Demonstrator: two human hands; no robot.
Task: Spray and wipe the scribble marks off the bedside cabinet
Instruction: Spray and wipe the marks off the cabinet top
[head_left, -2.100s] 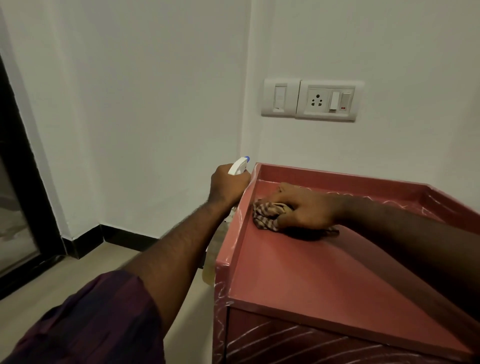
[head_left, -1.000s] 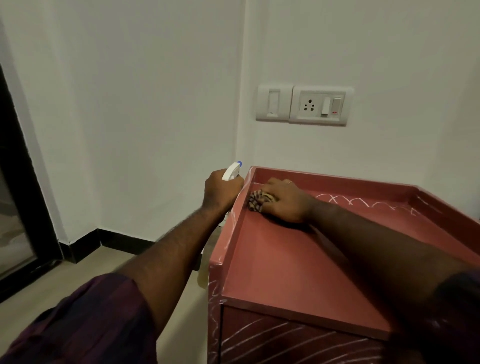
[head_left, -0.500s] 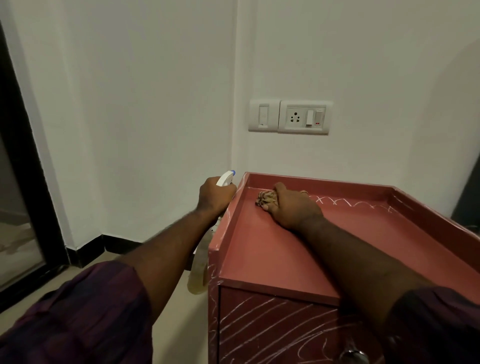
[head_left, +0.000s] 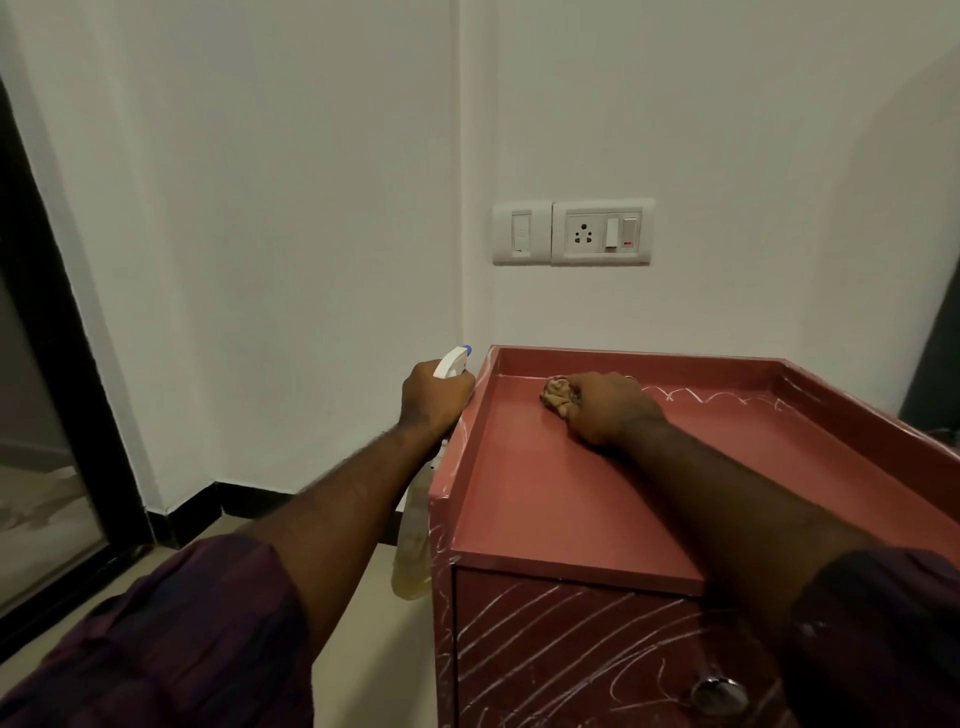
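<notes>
Here, your left hand (head_left: 434, 400) was wrapped tight round the neck of the spray bottle (head_left: 415, 540), held just off the left side of the bedside cabinet (head_left: 545, 499). The white trigger head with its blue nozzle tip stuck up above your knuckles; the clear body with yellowish liquid hung below your wrist, close against the cabinet's left wall. Whether it touched the wall could not be told.

Your right hand (head_left: 605, 410) lay palm down on the cabinet top near the rear left corner, fingers curled over a bunched cloth (head_left: 558, 396) pressed to the surface just in front of the back rim.

White scribble marks (head_left: 706, 397) ran in a zigzag along the back of the top, right of your hand, reaching the right rim. More white strokes crossed the drawer front (head_left: 571, 639) and the left front edge. A round metal knob (head_left: 719, 693) sat low on the drawer front.

A switch and socket plate (head_left: 574, 232) was on the wall above the cabinet.
</notes>
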